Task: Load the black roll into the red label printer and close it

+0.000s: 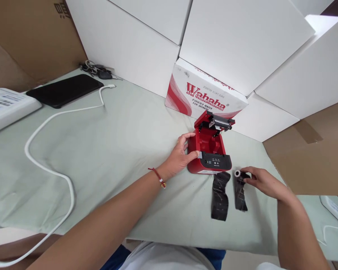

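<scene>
A small red label printer (193, 165) stands on the cloth-covered table, its lid (202, 119) raised and its red inner bay in sight. My left hand (178, 156) grips the printer's left side, with the thumb at the front corner beside the black button panel (215, 160). To the right of the printer, my right hand (263, 182) pinches a small black roll with a white core (237, 174). A dark strip (240, 198) trails from that roll toward me. Another wavy black strip (220, 197) lies in front of the printer, its upper end near the printer's front.
Behind the printer leans a Wahaha water carton (205, 95) against stacked white boxes (135, 45). At left are a black phone (66, 90), keys (97, 70), a white box (11, 108) and a white cable (49, 168). A brown carton (312, 161) borders the right side.
</scene>
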Tool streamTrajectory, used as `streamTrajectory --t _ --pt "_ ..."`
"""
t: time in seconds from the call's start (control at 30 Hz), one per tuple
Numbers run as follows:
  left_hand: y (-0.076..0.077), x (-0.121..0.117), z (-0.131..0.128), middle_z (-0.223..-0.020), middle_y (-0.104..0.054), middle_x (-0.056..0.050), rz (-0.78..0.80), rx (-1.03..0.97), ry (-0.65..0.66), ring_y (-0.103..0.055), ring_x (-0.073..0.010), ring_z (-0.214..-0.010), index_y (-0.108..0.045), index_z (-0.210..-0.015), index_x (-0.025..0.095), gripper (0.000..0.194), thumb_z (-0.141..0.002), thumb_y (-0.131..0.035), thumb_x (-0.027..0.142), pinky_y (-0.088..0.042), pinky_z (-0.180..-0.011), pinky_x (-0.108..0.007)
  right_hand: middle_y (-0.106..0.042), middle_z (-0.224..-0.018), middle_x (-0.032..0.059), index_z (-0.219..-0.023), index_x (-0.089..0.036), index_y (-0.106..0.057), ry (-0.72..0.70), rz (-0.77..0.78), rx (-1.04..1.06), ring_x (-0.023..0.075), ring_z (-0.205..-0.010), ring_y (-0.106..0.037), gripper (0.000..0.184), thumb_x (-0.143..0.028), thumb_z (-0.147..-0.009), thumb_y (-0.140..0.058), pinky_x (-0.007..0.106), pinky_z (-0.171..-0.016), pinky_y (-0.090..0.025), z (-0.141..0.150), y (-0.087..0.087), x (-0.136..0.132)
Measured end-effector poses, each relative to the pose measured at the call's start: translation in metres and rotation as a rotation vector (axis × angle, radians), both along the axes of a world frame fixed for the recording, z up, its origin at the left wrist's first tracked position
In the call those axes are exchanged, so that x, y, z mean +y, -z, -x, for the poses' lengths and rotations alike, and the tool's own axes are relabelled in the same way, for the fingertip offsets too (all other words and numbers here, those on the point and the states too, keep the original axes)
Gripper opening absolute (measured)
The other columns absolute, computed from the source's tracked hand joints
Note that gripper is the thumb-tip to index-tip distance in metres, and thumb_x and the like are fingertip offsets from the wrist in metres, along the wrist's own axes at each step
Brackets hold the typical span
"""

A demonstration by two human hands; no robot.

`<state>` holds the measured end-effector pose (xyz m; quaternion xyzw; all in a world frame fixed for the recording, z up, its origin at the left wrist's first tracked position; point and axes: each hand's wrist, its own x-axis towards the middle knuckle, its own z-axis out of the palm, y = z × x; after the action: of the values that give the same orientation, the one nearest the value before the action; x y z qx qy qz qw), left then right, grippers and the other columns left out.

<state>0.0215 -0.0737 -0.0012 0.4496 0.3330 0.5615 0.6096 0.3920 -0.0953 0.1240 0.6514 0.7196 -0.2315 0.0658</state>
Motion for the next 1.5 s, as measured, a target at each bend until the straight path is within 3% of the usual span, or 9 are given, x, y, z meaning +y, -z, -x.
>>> streamTrajectory --t 0.13,0.27,0.37,0.6,0.8,1.03,1.13,1.23,1.5 --pt "-0.001 0.000 0.002 -0.175 -0.050 -0.011 0.022 -0.032 0.022 -0.050 -0.0343 -0.166 -0.054 -0.147 0.029 0.071 -0.085 -0.086 0.035 -0.027 -0.149 -0.061 -0.086 -0.113 0.0093 -0.133 -0.027 -0.084 -0.383 0.086 0.232 0.0173 -0.075 -0.071 0.037 -0.050 -0.108 -0.070 0.030 -0.068 -0.059 0.031 -0.066 -0.011" --pt "-0.002 0.000 0.002 -0.172 -0.055 -0.010 0.031 -0.039 0.014 -0.053 -0.0337 -0.164 -0.053 -0.146 0.030 0.071 -0.083 -0.086 0.036 -0.032 -0.147 -0.061 -0.086 -0.121 0.0097 -0.133 -0.026 -0.083 -0.616 0.051 0.428 0.0199 -0.099 -0.081 0.030 -0.038 -0.108 -0.072 0.029 -0.087 -0.065 0.086 -0.094 0.002" --pt "-0.003 0.000 0.001 -0.171 -0.056 -0.011 0.026 -0.029 0.011 -0.054 -0.0336 -0.162 -0.053 -0.145 0.030 0.071 -0.083 -0.086 0.038 -0.039 -0.143 -0.060 -0.084 -0.098 0.0027 -0.142 -0.024 -0.079 -0.473 -0.052 0.282 0.0155 -0.071 -0.070 0.038 -0.040 -0.109 -0.066 0.029 -0.070 -0.058 0.127 -0.077 0.027" --pt "-0.004 -0.002 -0.001 -0.168 -0.055 -0.013 0.001 -0.001 0.001 -0.057 -0.0320 -0.159 -0.051 -0.147 0.027 0.066 -0.089 -0.080 0.035 -0.038 -0.144 -0.060 -0.082 -0.142 0.0136 -0.146 -0.016 -0.075 -0.374 -0.127 -0.230 0.0277 -0.124 -0.077 0.044 -0.017 -0.105 -0.063 0.032 -0.097 -0.054 0.193 -0.033 0.074" --pt "0.006 -0.016 -0.003 -0.174 -0.043 -0.015 -0.361 0.345 -0.185 -0.042 -0.0374 -0.169 -0.060 -0.158 0.032 0.058 -0.102 -0.071 0.037 -0.038 -0.142 -0.069 -0.083 -0.135 0.0194 -0.140 -0.013 -0.080 -0.423 -0.071 -0.344 0.0331 -0.116 -0.078 0.040 -0.018 -0.103 -0.068 0.034 -0.081 -0.048 0.207 -0.026 0.084" --pt "0.010 -0.028 -0.013 -0.157 -0.060 -0.014 -0.956 0.608 -0.403 -0.045 -0.0375 -0.167 -0.079 -0.135 0.030 0.031 -0.104 -0.078 0.032 -0.049 -0.134 -0.068 -0.088 -0.122 0.0065 -0.126 -0.022 -0.087 -0.441 -0.174 0.008 0.0210 -0.104 -0.080 0.031 -0.023 -0.108 -0.062 0.031 -0.091 -0.058 0.195 -0.039 0.062" --pt "0.009 -0.032 -0.015 -0.150 -0.066 -0.013 -0.986 0.644 -0.442 -0.050 -0.0346 -0.163 -0.082 -0.132 0.033 0.028 -0.105 -0.075 0.027 -0.054 -0.130 -0.065 -0.088 -0.118 0.0066 -0.118 -0.023 -0.087 -0.311 -0.608 0.418 0.0229 -0.105 -0.081 0.032 -0.039 -0.113 -0.060 0.037 -0.099 -0.063 0.185 -0.038 0.053" --pt "0.007 -0.036 -0.014 -0.149 -0.069 -0.011 -0.923 0.663 -0.373 -0.052 -0.0353 -0.162 -0.084 -0.131 0.039 0.032 -0.104 -0.074 0.023 -0.052 -0.131 -0.067 -0.083 -0.142 0.0124 -0.136 -0.024 -0.083 -0.277 -0.999 0.403 0.0308 -0.132 -0.076 0.043 -0.052 -0.116 -0.056 0.053 -0.123 -0.056 0.173 -0.024 0.067" --pt "0.003 -0.046 -0.012 -0.152 -0.069 -0.008 -0.898 0.661 -0.317 -0.049 -0.0351 -0.165 -0.087 -0.127 0.044 0.034 -0.105 -0.071 0.024 -0.048 -0.136 -0.066 -0.083 -0.140 0.0146 -0.139 -0.022 -0.080 -0.332 -0.996 0.343 0.0288 -0.135 -0.075 0.054 -0.058 -0.121 -0.044 0.052 -0.123 -0.056 0.152 0.013 0.077"
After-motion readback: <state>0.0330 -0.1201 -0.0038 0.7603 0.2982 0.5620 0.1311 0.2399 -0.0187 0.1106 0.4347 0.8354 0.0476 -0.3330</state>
